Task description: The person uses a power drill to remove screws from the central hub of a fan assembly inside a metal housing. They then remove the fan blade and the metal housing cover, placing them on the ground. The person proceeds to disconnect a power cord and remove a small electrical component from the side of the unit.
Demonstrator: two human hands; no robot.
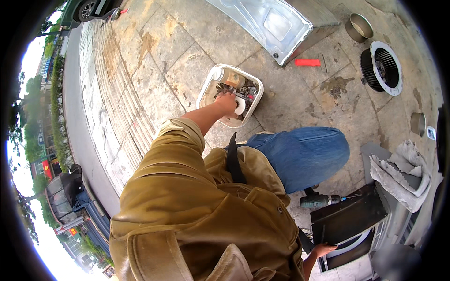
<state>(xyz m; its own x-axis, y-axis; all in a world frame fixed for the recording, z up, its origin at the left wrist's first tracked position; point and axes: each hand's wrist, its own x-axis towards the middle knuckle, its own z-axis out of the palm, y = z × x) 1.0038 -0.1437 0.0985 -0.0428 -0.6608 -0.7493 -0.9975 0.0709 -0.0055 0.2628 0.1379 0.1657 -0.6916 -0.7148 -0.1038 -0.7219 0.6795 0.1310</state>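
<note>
My left hand [227, 103] reaches down into a white plastic bucket [202, 99] on the paving. Its fingers curl among loose small hardware [252, 89]; what they hold, if anything, is hidden. Beside that hand lies a white ring-shaped roll [240, 106], and a jar with a pale lid [229, 77] rests on its side in the bucket. At the lower right, my right hand [322, 250] rests on the edge of an open dark metal housing [349, 214], fingers stretched along the rim. A white curved ring [349, 244] shows inside the housing.
A cordless drill [315, 201] lies against the housing, near my jeans-clad knee [300, 157]. Crumpled grey sheeting [405, 173] sits beyond it. A black fan wheel [375, 68], a round metal collar [359, 28], a red-handled tool [307, 62] and a large sheet-metal casing [276, 25] occupy the far paving.
</note>
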